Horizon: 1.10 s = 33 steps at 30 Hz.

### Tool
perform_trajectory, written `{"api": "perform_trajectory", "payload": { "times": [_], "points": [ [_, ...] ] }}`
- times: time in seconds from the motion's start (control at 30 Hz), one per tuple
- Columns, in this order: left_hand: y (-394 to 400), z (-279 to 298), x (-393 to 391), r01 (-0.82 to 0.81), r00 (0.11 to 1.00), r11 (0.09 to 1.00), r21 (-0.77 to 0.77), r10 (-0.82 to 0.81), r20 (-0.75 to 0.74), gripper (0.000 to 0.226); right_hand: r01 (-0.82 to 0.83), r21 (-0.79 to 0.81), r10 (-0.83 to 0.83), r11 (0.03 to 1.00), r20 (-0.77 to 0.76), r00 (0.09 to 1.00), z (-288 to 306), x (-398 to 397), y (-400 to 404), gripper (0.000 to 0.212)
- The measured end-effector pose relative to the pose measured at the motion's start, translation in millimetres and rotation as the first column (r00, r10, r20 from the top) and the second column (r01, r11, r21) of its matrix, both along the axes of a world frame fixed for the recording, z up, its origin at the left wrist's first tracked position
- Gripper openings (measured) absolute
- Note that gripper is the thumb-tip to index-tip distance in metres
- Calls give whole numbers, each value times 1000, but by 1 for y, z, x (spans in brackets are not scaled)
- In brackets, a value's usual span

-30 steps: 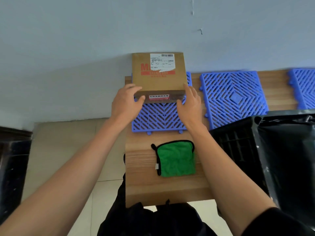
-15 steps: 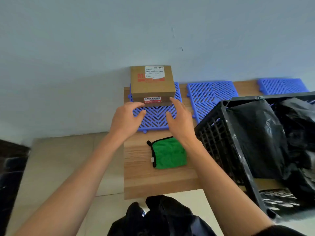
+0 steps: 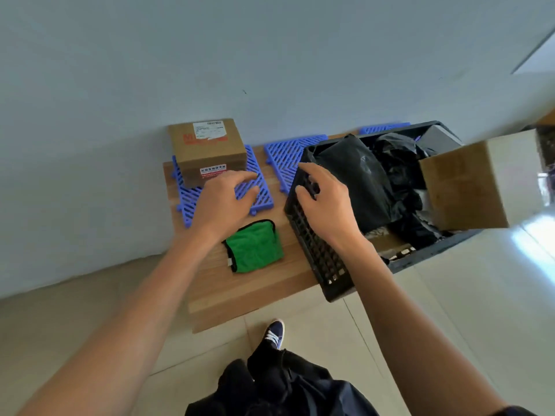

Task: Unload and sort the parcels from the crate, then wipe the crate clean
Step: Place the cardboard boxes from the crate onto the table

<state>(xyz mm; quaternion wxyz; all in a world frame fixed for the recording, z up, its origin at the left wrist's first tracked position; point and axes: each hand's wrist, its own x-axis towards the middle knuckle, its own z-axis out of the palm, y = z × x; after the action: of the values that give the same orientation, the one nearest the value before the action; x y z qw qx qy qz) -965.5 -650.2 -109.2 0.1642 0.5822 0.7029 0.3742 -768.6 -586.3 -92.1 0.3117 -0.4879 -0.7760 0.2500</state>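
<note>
Presently on the light wooden tabletop (image 3: 240, 295), from left to right:

Item 1: brown cardboard parcel (image 3: 207, 148) with a white shipping label on top and a red-and-white sticker on its near face. It stands on the far part of a blue slatted plastic tile (image 3: 258, 190), close to the pale wall.

Item 2: left hand (image 3: 223, 202), over the near part of that tile, just short of the parcel. Its fingers are loosely spread and slightly bent, holding nothing.

Item 3: green square cloth with black edging (image 3: 255, 246), flat on the wood, near the tile's front edge.

Item 4: second blue slatted tile (image 3: 285, 154), partly hidden behind the crate; a third blue tile (image 3: 384, 128) shows at the far rim.

Item 5: black latticed plastic crate (image 3: 318, 253), at the table's right end, overhanging the front edge. Inside lie black plastic mailer bags (image 3: 357, 181) and a tilted plain brown carton (image 3: 462, 187).

Item 6: right hand (image 3: 326, 202), above the crate's left wall, fingers spread and relaxed, gripping nothing; contact with the rim cannot be judged.

Floor: pale tiles, one dark blue shoe with white laces (image 3: 274, 333), dark clothing below.
</note>
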Motion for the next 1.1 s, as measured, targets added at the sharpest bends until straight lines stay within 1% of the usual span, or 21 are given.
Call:
{"api": "perform_trajectory", "payload": {
  "times": [0.13, 0.3, 0.5, 0.6, 0.7, 0.8, 0.93, 1.1],
  "points": [
    [11, 14, 35, 104, 994, 994, 25, -103, -40, 33, 67, 29, -66, 997, -12, 998, 6, 47, -1, 43],
    [38, 29, 90, 179, 977, 983, 36, -173, -126, 33, 147, 2, -147, 989, 11, 989, 13, 113, 6, 44],
    [83, 47, 185, 300, 944, 953, 53, -288, -158, 34, 228, 65, -227, 972, -11, 974, 34, 204, 24, 44],
    [106, 53, 235, 348, 928, 936, 46, -337, -157, 34, 295, 86, -291, 952, -50, 955, 44, 253, 37, 45],
    [126, 55, 278, 374, 923, 926, 53, -365, -124, 38, 360, 90, -353, 929, -84, 932, 49, 300, 55, 44],
    [145, 53, 308, 350, 936, 935, 60, -348, -42, 47, 396, 82, -389, 915, -84, 917, 44, 339, 73, 44],
    [161, 48, 335, 273, 957, 962, 30, -274, 93, 59, 420, 63, -421, 905, -13, 907, 26, 377, 96, 47],
    [170, 44, 354, 265, 944, 964, 26, -265, 197, 53, 443, -21, -442, 897, 39, 896, 12, 399, 111, 51]
  ]
}}
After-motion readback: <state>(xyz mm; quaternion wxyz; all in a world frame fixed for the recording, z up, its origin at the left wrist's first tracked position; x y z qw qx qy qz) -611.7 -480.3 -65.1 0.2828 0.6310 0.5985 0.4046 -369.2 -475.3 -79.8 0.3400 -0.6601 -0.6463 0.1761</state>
